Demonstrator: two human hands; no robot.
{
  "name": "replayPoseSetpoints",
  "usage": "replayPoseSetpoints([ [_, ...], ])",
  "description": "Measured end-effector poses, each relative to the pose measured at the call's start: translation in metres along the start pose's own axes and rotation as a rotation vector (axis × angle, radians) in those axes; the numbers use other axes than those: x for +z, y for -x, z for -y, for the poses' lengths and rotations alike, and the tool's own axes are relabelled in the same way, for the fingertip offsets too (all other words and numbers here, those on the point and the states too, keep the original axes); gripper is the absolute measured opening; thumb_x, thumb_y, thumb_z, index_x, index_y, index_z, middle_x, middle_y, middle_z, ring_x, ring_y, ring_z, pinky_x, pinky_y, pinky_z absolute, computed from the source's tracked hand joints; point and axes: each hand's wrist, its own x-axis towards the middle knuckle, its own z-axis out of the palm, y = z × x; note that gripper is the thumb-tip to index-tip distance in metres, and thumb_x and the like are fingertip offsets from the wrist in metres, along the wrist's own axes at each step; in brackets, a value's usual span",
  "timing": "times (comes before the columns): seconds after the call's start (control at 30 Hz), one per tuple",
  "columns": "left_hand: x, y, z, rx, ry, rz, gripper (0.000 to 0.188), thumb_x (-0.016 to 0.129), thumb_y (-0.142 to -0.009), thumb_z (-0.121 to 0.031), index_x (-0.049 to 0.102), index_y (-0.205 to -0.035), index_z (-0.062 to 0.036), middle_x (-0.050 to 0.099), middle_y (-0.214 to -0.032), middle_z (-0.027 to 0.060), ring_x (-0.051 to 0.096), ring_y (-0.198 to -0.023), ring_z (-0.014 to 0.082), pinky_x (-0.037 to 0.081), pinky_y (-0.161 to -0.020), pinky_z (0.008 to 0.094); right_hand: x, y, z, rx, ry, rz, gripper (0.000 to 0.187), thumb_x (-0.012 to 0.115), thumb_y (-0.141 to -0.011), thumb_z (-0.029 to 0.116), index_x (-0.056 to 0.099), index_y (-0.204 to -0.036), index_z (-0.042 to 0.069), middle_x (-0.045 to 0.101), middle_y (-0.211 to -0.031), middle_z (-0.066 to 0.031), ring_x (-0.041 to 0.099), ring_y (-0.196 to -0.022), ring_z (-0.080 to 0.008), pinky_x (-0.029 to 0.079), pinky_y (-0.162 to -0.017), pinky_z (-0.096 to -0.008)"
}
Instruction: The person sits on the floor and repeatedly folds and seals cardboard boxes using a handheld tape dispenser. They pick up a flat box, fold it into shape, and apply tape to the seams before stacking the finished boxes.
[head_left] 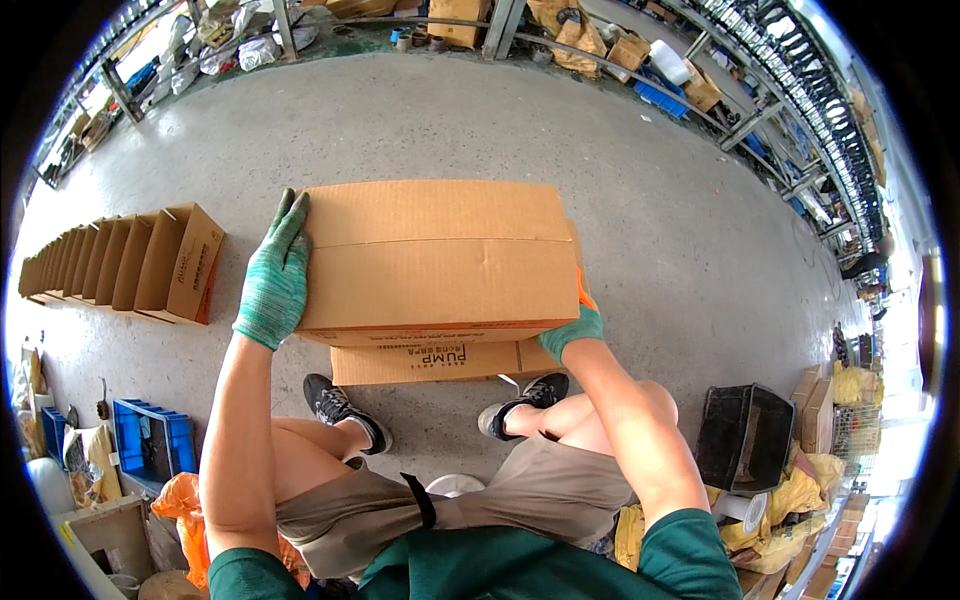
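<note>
A closed brown cardboard box [437,285] is in front of me, its top seam running left to right. My left hand [277,275], in a green knit glove, presses along the box's left side with its fingers stretched toward the far corner. At the near right corner, my right hand [577,330], gloved alike, grips the box's right side; most of its fingers are hidden. Something orange shows beside that hand, and I cannot tell what it is. Beneath the box's near edge, another printed cardboard piece [430,366] sticks out toward my feet.
On the floor to my left stands a row of open cardboard boxes [192,262]. A blue crate [154,440] is at the lower left, and a black bin [745,438] at the lower right. Cluttered racks [500,30] line the far side. My shoes [345,412] flank the cardboard.
</note>
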Motion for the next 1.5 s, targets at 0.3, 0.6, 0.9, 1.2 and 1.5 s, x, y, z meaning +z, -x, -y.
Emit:
replayPoseSetpoints([
  [0.3, -0.004, 0.002, 0.005, 0.046, -0.18, -0.018, 0.048, 0.047, -0.103, -0.008, 0.044, -0.15, -0.0123, 0.032, -0.16, 0.0157, 0.038, -0.144, 0.0332, 0.034, -0.119, 0.0372, -0.122, -0.004, 0.048, -0.311, -0.873, -0.064, 0.052, 0.067, -0.089, 0.037, 0.057, -0.133, 0.011, 0.064, -0.121, -0.0079, 0.062, -0.108, -0.0193, 0.054, -0.093, -0.0366],
  [0.6, 0.0, -0.002, -0.011, 0.01, -0.278, 0.006, 0.048, 0.046, -0.101, -0.01, 0.045, -0.149, -0.0143, 0.032, -0.161, 0.0112, 0.046, -0.138, 0.0335, 0.042, -0.112, 0.0374, -0.177, -0.002, 0.219, -0.747, -0.513, 0.513, 0.057, 0.072, -0.089, 0.043, 0.065, -0.127, 0.001, 0.072, -0.104, -0.0089, 0.067, -0.095, -0.0142, 0.057, -0.082, -0.0294],
  [0.9, 0.0, 0.004, -0.035, -0.086, -0.53, -0.017, 0.045, 0.048, -0.101, -0.016, 0.048, -0.146, -0.0145, 0.04, -0.157, 0.0093, 0.058, -0.123, 0.0369, 0.049, -0.103, 0.0426, -0.166, -0.02, 0.202, -0.76, -0.343, 0.652, 0.068, 0.072, -0.083, 0.06, 0.068, -0.116, 0.001, 0.069, -0.099, -0.006, 0.062, -0.093, -0.0141, 0.051, -0.083, -0.0297],
  [1.2, 0.042, 0.022, -0.117, -0.815, 1.081, 0.21, 0.062, 0.048, -0.102, -0.054, 0.048, -0.134, -0.001, 0.066, -0.107, 0.0191, 0.07, -0.082, 0.0289, 0.059, -0.066, 0.0394, -0.171, -0.03, 0.184, -0.671, -0.413, 0.722, 0.057, 0.077, -0.079, 0.059, 0.067, -0.098, 0.006, 0.063, -0.086, 0.0021, 0.056, -0.08, -0.0068, 0.047, -0.072, -0.024],
  [1.5, 0.098, 0.021, -0.148, -0.752, 1.281, 0.075, 0.044, 0.047, -0.105, -0.045, 0.06, -0.112, -0.004, 0.065, -0.087, 0.0135, 0.068, -0.076, 0.0269, 0.059, -0.064, 0.0413, -0.17, -0.032, 0.18, -0.589, -0.487, 0.746, 0.062, 0.081, -0.075, 0.058, 0.066, -0.105, 0.005, 0.069, -0.093, -0.0017, 0.063, -0.085, -0.0083, 0.052, -0.077, -0.024],
])
